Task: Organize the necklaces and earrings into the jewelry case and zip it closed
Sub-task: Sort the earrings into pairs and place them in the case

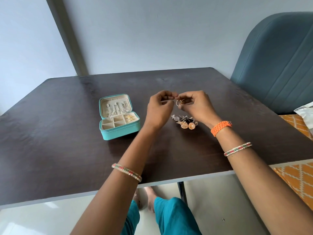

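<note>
Both hands are up over the middle of the dark surface (67, 150), fingertips meeting. The right hand (194, 106) has its grip pinched on a small gold earring (178, 102), and the left hand (160, 107) is curled in tight against it; whether it holds a backing piece, I cannot tell. Held high like this, probably to fasten or sort the piece before it goes in. The teal jewelry case (119, 116) sits open just left of the hands, necklaces (116, 108) hanging in the lid, gold pieces in one back compartment, other compartments looking bare. More earrings (185, 122) lie heaped under the right wrist. Plenty of open room all around, case well back from every edge, so the move across looks easy.
</note>
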